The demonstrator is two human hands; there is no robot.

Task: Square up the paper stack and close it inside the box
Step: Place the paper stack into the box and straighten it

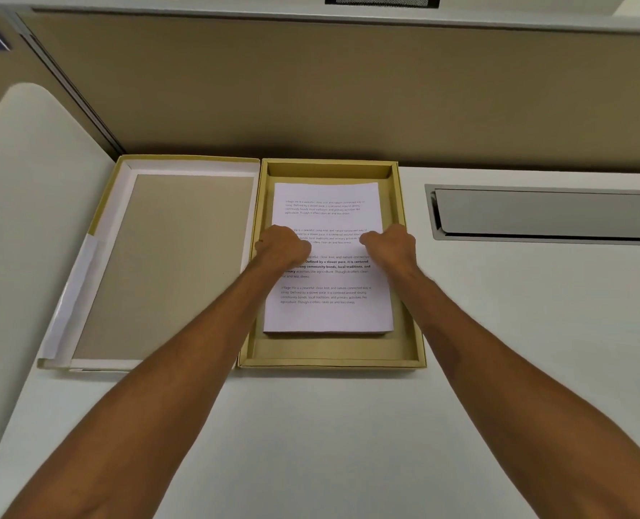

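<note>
**Stack in the box, lid yet to close**

My two forearms reach out from 6 o'clock across the bare white desk (329,436) toward the box (333,355), which sits straight ahead at 12 o'clock. The paper stack (327,316) lies flat in the box tray, printed side up, with a strip of tray floor showing at the near end, at the far end and along the right.

My left hand (282,245) rests at the stack's left edge, about 9 o'clock on the sheet, and my right hand (389,243) at its right edge, about 3 o'clock. Both are curled knuckles-up, fingers tucked under and out of sight, so I cannot tell whether they pinch the edges or only press against them.

I judge this to be the squaring step: the hands bracket the long sides to nudge the sheets into line. The near edge looks fairly even; the far corners I cannot judge. Next the hands must come clear of the tray, and the lid (168,264), lying open and inside-up at 9 to 10 o'clock and touching the box's left wall, must swing or lift over to the right. That calls for keeping the top sheets from lifting as it comes down.

Farther off at 2 o'clock a grey metal hatch (543,213) is set into the desk. A tan partition (348,91) runs behind everything, with a pale rounded panel (30,151) at 10 o'clock.
</note>
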